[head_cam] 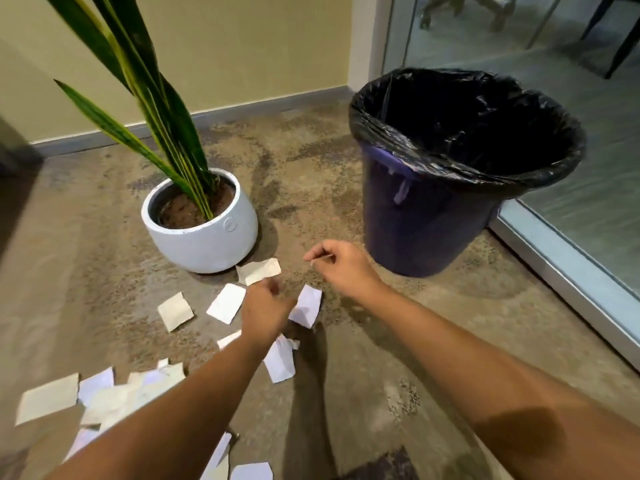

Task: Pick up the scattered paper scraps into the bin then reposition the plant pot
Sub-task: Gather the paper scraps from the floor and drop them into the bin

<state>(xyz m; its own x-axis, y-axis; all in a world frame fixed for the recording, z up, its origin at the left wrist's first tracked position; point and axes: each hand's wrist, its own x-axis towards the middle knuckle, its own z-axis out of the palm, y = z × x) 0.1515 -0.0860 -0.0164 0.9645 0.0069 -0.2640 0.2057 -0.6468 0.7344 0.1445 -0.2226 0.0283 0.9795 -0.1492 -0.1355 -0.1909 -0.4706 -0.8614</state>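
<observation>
Several white paper scraps lie on the brown carpet, among them one point(259, 270) by the pot, two point(227, 303) point(175, 310) to its left and a pile point(104, 393) at the lower left. My left hand point(263, 308) hovers over them and pinches the edge of a scrap point(307, 305) that is lifted slightly off the floor. Empty and with loosely curled fingers, my right hand point(341, 266) hangs just in front of the bin. The purple bin point(415, 223) has a black liner and stands at the right. The white plant pot point(207, 245) with long green leaves point(156, 116) stands at the left.
A beige wall with a grey skirting board point(242, 110) runs behind the pot. A glass partition with a metal frame point(571, 278) stands right of the bin. Another scrap point(280, 362) lies under my left forearm, and more lie near the bottom edge point(251, 472).
</observation>
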